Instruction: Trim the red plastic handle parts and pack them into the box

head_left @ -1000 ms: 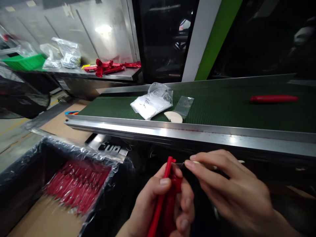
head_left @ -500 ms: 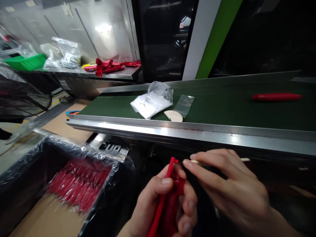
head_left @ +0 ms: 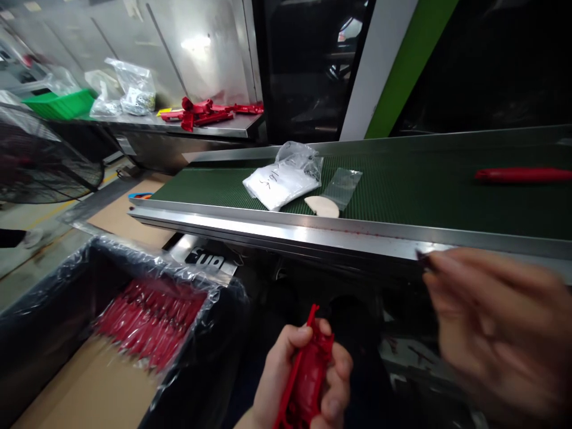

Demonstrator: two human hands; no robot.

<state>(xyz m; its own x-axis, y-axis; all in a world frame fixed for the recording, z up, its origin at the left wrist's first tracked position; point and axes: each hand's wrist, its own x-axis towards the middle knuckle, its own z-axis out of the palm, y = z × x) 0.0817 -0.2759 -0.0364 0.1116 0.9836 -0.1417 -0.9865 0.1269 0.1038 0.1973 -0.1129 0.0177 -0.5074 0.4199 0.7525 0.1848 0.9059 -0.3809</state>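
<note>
My left hand [head_left: 292, 375], at the bottom middle, is closed around a red plastic part [head_left: 308, 381]. This part is long and hollow, with a narrow raised end pointing up past my thumb. Farther right, my right hand [head_left: 504, 322] is blurred by motion, its thumb and finger pinched together. A small dark tip [head_left: 422, 260] pokes out from those fingertips, in front of the conveyor's metal rim; the rest of that thin tool is hidden in the hand. The two hands are well apart.
A green conveyor belt [head_left: 388, 202] carries a white plastic packet [head_left: 281, 182], a clear bag [head_left: 343, 187], a pale half-round piece [head_left: 322, 206] and a red part [head_left: 522, 174]. At lower left, a lined box [head_left: 44, 286] holds bagged red parts [head_left: 152, 322]. More red parts [head_left: 201, 113] lie on a steel shelf.
My right hand has moved right and away from the red part, taking the thin tool with it. The pale stick seen behind its fingers no longer shows. My left hand has lowered slightly.
</note>
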